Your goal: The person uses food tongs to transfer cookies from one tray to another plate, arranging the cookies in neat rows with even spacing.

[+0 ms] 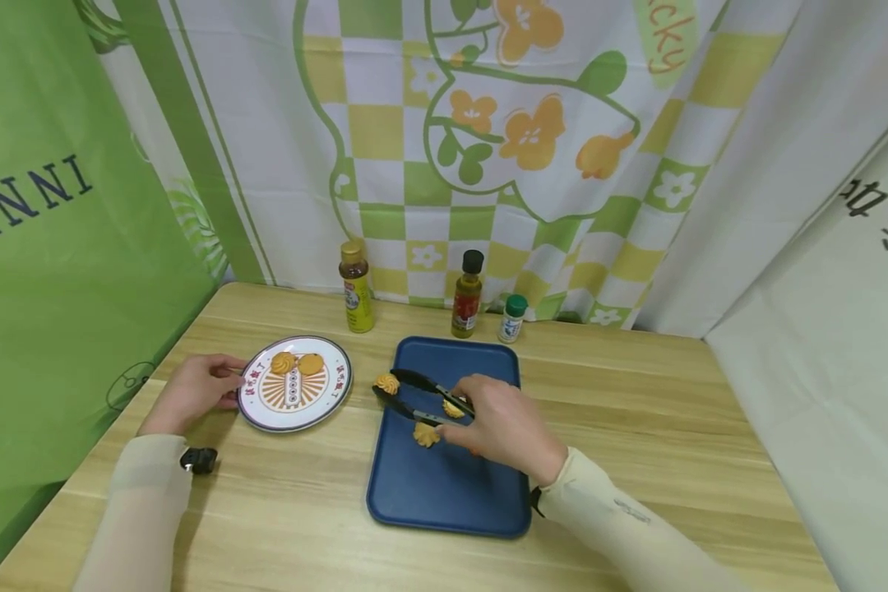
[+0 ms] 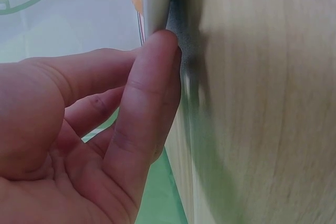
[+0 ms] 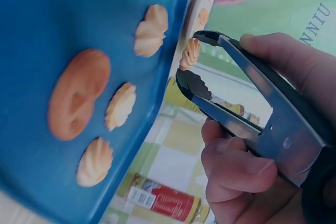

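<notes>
My left hand (image 1: 196, 390) pinches the left rim of a white patterned plate (image 1: 333, 386); the left wrist view shows thumb and fingers at its edge. Two round cookies (image 1: 284, 363) lie on the plate's upper part. In my right hand (image 1: 506, 423) are metal tongs with black tips (image 3: 299, 145). Between those tips is a swirled cookie (image 3: 191, 53), held over the left edge of a blue tray (image 1: 444, 501). On the tray, the right wrist view shows a brown pretzel-shaped cookie (image 3: 79, 95) and several ridged cookies (image 3: 95, 162).
Along the back of the wooden table (image 1: 636, 460) stand a gold-capped bottle with a yellow label (image 1: 357, 300), a black-capped bottle (image 1: 467, 300) and a small green-capped jar (image 1: 513, 321). A patterned curtain (image 1: 377, 123) hangs behind them.
</notes>
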A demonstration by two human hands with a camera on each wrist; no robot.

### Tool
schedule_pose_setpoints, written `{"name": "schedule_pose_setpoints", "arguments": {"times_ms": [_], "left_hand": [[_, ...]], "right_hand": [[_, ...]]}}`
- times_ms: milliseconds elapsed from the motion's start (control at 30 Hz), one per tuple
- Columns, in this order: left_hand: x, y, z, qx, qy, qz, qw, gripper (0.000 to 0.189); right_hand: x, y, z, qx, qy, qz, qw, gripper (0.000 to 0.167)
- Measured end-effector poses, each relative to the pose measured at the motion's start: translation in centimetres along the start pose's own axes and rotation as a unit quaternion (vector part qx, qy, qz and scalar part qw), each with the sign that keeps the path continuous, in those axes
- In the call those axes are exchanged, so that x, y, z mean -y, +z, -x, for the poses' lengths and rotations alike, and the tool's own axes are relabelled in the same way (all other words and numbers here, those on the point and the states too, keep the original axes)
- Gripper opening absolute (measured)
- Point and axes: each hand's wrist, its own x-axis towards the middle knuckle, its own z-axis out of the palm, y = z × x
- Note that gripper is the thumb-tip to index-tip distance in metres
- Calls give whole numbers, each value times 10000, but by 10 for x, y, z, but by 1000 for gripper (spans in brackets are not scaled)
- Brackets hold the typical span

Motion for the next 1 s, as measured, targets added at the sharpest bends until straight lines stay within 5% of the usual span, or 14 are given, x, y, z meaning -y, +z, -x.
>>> {"name": "schedule_pose_setpoints", "arguments": {"times_ms": [567, 1000], "left_hand": [[1, 0, -1, -3, 48, -73, 10000, 44], [0, -1, -1, -2, 85, -112, 9999, 44]], "right_hand": [[41, 16, -26, 232, -505, -464, 9974, 51], [66, 37, -42, 303, -797, -220, 9961, 50]]}}
